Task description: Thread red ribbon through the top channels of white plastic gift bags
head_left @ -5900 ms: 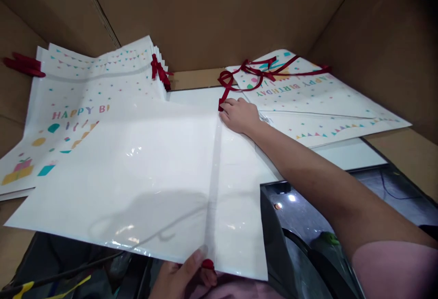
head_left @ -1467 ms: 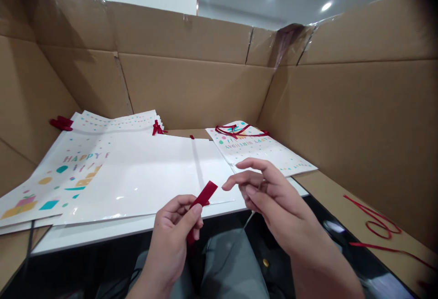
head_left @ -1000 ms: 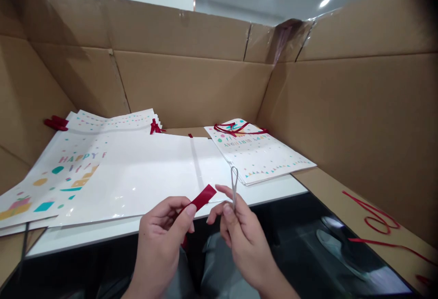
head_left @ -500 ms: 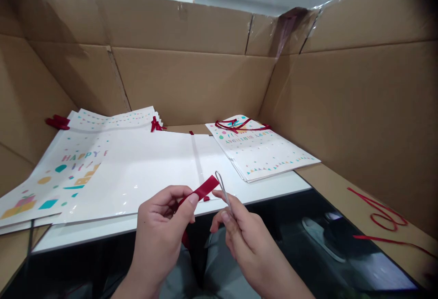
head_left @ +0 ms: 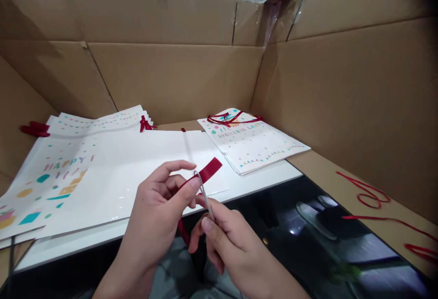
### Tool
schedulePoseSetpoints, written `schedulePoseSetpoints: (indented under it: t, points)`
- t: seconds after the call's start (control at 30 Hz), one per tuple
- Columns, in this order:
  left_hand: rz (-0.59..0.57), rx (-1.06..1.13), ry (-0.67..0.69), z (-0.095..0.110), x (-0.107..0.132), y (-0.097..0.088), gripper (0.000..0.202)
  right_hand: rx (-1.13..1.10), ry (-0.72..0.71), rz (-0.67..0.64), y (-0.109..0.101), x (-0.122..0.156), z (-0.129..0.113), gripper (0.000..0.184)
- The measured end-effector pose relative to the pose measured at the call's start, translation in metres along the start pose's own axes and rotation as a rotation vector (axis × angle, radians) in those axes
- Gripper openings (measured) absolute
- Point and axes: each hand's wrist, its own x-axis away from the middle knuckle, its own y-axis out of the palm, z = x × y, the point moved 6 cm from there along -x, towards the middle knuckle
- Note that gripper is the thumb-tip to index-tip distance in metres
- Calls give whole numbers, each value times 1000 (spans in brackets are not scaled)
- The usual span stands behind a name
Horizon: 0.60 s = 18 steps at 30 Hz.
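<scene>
Between thumb and fingers, my left hand [head_left: 159, 201] pinches a dark red ribbon [head_left: 211, 168]; its flat end sticks out up and to the right, and more of it hangs below my fingers. A thin metal wire loop tool [head_left: 206, 198] is held in my right hand [head_left: 227, 239], pinched between thumb and index finger. The loop lies around or across the ribbon beside my left thumb, and I cannot tell which. Below both hands' far side lies a white sheet [head_left: 150, 160] with a small red ribbon tab at its back edge.
"Happy Birthday" printed sheets [head_left: 267, 146] are stacked at the back right, red ribbon on top. More printed sheets [head_left: 37, 189] with red ribbon ends lie left. Loose red ribbons [head_left: 376, 218] rest on the cardboard at right. Cardboard walls [head_left: 171, 80] surround the table.
The wire loop has moved left along the ribbon, from beyond its free end to beside my left thumb. My left index finger has lifted and straightened. The view has shifted slightly right.
</scene>
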Motion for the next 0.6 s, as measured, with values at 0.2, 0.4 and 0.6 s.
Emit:
schedulePoseSetpoints:
  t: [0.2, 0.4, 0.6]
  points:
    - [-326, -42, -107, 3, -8, 38, 18, -197, -136, 33, -22, 5, 1, 42]
    - [-434, 59, -129, 1, -16, 62, 14, -241, -247, 233, -71, -12, -18, 34]
    - [-465, 293, -323, -15, -5, 74, 28, -432, -179, 328, -73, -14, -27, 33]
